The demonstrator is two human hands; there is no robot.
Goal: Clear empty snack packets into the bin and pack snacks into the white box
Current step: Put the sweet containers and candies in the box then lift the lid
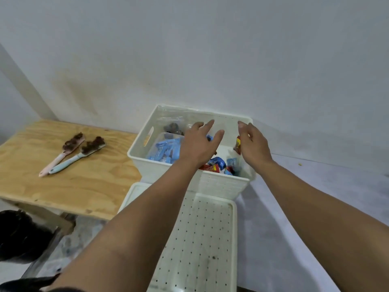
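Note:
A white perforated box [221, 184] stands against the wall on a pale surface. Inside lie blue snack packets [165, 149], red and blue packets [216, 165] near the front wall, and a clear bag with dark pieces [172, 127] at the back. My left hand [200, 144] hovers over the middle of the box, fingers spread and straight, holding nothing. My right hand [253, 142] hangs over the right side of the box with fingers loosely bent, right beside a red and yellow packet [237, 145]; whether it touches the packet is unclear.
The box's white perforated lid [202, 239] lies flat in front of the box. A plywood table [73, 182] at left carries two brushes, one pink [63, 153] and one light blue [77, 157]. A dark object [19, 234] sits at the lower left.

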